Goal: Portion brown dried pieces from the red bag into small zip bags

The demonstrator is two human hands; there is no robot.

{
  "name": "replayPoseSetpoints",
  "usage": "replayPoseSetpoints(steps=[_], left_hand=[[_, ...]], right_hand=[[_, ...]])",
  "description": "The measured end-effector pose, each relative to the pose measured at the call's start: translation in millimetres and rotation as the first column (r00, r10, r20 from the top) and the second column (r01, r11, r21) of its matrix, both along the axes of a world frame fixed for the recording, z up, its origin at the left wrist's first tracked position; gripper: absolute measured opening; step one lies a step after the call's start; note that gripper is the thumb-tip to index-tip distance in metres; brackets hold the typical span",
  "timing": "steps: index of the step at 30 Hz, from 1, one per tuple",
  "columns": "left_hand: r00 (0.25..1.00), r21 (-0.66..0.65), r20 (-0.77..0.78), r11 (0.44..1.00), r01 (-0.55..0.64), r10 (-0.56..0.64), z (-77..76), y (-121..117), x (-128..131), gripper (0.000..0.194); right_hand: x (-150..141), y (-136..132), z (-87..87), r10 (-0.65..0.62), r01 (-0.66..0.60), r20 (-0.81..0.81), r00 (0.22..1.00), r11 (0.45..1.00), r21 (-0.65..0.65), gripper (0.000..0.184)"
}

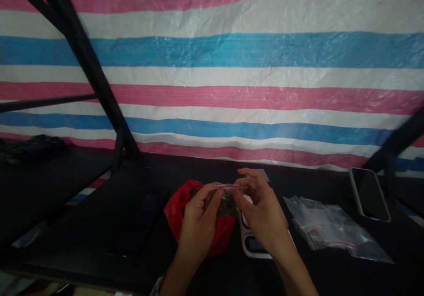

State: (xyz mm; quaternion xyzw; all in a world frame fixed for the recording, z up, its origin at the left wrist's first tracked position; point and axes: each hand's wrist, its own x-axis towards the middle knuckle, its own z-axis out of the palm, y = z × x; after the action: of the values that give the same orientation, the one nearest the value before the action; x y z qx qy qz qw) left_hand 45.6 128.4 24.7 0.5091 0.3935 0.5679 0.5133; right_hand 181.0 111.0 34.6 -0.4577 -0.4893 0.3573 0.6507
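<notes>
Both my hands are raised over a black table [99, 225] and pinch one small clear plastic bag [227, 201] that holds dark small pieces. My left hand [198, 218] grips the bag's left side with fingers curled. My right hand [260, 212] pinches the bag's top right edge between thumb and fingers. Right behind and below my left hand lies a red plastic bag [179, 212]. A white device [253, 245] lies flat under my right hand, partly hidden by it.
A pile of empty clear zip bags [331, 229] lies to the right. A phone [369, 194] leans upright at the far right. Black frame bars [86, 57] rise at the left before a striped pink, white and blue tarp [232, 66]. Dark items [29, 148] sit far left.
</notes>
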Motion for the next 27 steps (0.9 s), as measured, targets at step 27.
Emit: replayPoseSetpoints(steps=[27], left_hand=[[0.997, -0.019, 0.056, 0.998, 0.063, -0.062, 1.9, -1.3, 3.6, 0.029]], right_hand=[[-4.1, -2.4, 2.7, -0.028, 0.028, 0.001, 1.0, 0.999, 0.033, 0.03]])
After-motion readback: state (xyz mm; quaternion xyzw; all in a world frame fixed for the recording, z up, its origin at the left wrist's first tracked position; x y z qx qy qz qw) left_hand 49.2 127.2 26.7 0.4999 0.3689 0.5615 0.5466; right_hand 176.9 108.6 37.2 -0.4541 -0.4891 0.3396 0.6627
